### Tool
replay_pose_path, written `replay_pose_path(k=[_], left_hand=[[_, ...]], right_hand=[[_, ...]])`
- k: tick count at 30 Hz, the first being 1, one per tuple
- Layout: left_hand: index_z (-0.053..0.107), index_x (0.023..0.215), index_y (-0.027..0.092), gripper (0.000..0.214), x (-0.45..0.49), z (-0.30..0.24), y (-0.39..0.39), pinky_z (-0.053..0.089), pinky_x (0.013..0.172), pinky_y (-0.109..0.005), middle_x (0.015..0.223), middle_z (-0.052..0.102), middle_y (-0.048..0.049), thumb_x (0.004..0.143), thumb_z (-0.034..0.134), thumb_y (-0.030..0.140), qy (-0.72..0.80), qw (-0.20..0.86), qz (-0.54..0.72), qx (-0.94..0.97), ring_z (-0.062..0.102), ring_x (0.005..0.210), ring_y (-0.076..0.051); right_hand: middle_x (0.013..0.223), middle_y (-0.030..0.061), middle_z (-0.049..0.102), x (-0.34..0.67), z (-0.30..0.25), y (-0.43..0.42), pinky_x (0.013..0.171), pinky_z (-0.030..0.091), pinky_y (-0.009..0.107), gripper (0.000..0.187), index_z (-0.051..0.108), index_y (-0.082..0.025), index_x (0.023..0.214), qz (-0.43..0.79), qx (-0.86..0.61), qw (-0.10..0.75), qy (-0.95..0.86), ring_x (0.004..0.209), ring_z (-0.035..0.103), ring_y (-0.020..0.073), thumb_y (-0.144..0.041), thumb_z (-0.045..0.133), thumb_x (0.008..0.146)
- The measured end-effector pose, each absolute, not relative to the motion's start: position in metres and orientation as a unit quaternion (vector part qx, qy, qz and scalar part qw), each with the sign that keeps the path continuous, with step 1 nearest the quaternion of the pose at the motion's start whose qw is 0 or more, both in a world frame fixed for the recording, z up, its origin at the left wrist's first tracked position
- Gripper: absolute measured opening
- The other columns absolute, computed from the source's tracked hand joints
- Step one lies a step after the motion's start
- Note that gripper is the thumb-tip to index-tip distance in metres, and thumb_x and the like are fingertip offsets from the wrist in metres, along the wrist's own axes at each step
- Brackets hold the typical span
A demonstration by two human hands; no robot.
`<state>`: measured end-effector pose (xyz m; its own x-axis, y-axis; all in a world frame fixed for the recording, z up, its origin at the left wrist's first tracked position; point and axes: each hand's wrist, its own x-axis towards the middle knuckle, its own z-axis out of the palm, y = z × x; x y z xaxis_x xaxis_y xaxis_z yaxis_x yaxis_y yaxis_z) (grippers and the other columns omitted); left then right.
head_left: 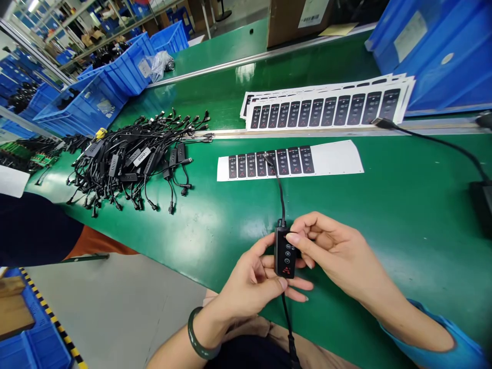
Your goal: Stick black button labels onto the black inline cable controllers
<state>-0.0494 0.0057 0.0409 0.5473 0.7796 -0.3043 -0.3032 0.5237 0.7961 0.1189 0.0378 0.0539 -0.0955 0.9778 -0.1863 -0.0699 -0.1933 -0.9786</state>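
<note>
Black cabled controllers [140, 156] lie heaped to our left on the green tabletop [184, 230]. Our left hand [253, 279] cradles 1 inline controller [285, 259] near the tabletop's edge, fingers half curled around it; it looks light, rigid, smooth, best held by its long sides. Our right hand [334, 246] pinches its upper right edge, fingers nearly closed.

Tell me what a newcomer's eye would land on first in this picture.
First, probably the cabled black box at lower centre, held in the left hand while the right hand touches its upper part. Next, the big tangle of black cables and small boxes on the green bench's left, and the partly bare white label sheet beyond the hands.
</note>
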Motion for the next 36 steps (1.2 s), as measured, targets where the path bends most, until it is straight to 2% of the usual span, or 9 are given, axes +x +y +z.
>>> replay_pose_path(k=[5,10,16,26,36], left_hand=[[0.034,0.145,0.024,0.072,-0.0489,0.0419,0.0054,0.059,0.078,-0.041,0.115,0.066,-0.0162,0.083,0.071,0.026,0.338,0.804,0.339,0.352,0.070,0.098,-0.031],[0.034,0.145,0.023,0.071,-0.0490,0.0434,0.0059,0.059,0.078,-0.039,0.114,0.066,-0.0166,0.083,0.070,0.025,0.336,0.804,0.339,0.354,0.070,0.098,-0.030],[0.036,0.145,0.024,0.071,-0.0492,0.0437,0.0054,0.059,0.079,-0.044,0.115,0.066,-0.0168,0.083,0.071,0.026,0.342,0.803,0.339,0.350,0.070,0.098,-0.032],[0.036,0.144,0.025,0.070,-0.0488,0.0439,0.0053,0.059,0.078,-0.038,0.115,0.066,-0.0151,0.084,0.070,0.022,0.332,0.808,0.341,0.347,0.070,0.098,-0.029],[0.033,0.146,0.023,0.071,-0.0437,0.0409,-0.0012,0.059,0.076,-0.034,0.108,0.067,-0.0133,0.085,0.069,0.028,0.365,0.792,0.349,0.344,0.071,0.095,-0.027]], right_hand=[[0.056,-0.0044,0.051,0.1186,0.0584,0.0395,0.038,0.049,0.018,0.033,0.060,-0.020,0.073,0.584,-0.505,0.448,-0.451,0.042,0.048,0.0074,-0.049,0.075,0.075],[0.059,-0.0044,0.052,0.1207,0.0573,0.0390,0.039,0.048,0.016,0.028,0.060,-0.020,0.075,0.586,-0.500,0.450,-0.451,0.043,0.048,0.0064,-0.044,0.074,0.077],[0.059,-0.0048,0.052,0.1209,0.0557,0.0385,0.039,0.046,0.013,0.025,0.060,-0.020,0.076,0.588,-0.496,0.450,-0.455,0.044,0.048,0.0053,-0.041,0.073,0.079],[0.059,-0.0049,0.054,0.1187,0.0534,0.0369,0.041,0.047,0.013,0.019,0.062,-0.021,0.078,0.570,-0.508,0.450,-0.464,0.047,0.052,0.0065,-0.037,0.071,0.080],[0.062,-0.0031,0.054,0.1179,0.0529,0.0306,0.044,0.050,0.016,0.018,0.063,-0.021,0.077,0.515,-0.544,0.446,-0.489,0.050,0.056,0.0094,-0.036,0.071,0.080]])
